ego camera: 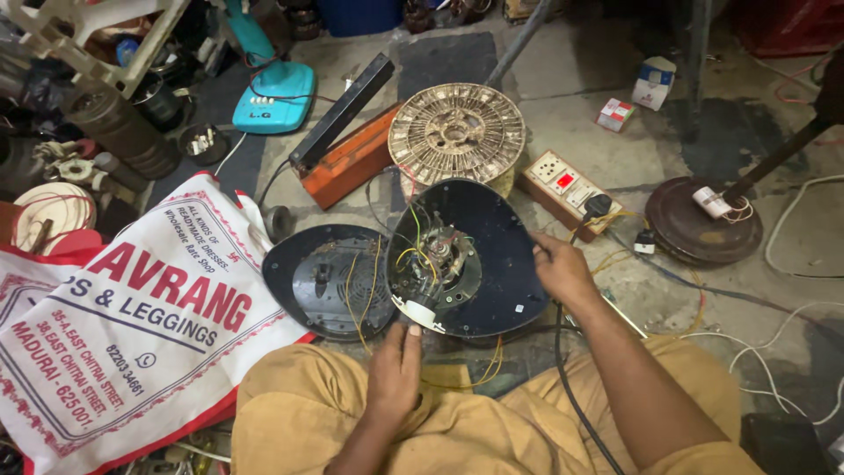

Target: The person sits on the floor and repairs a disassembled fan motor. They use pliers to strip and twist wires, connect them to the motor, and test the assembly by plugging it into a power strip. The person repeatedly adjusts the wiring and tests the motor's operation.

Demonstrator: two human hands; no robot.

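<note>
Hands steady an opened dark base housing [492, 264] that is tilted up on its edge on the floor [615, 114], directly ahead of the seated person's knees. The right hand [561, 268] closes over the housing's right rim, which holds the shell tipped so the interior faces the camera. The left hand [396, 369] lies below the lower edge, fingers curled and the thumb tip touching a white cylindrical part [420, 310]; whether it grips anything more cannot be told. Inside the shell sit a small motor assembly [444, 255] and loose yellow wires [409, 255], exposed by this tilt. The matching bottom cover [321, 281] lies flat just beside it on the left, with wires running across between the two. A round grille [457, 132] rests behind, and a switch-and-socket board [563, 186] with a black plug in it stands near the right hand. A printed cloth bag [132, 325] lies to the left.
</note>
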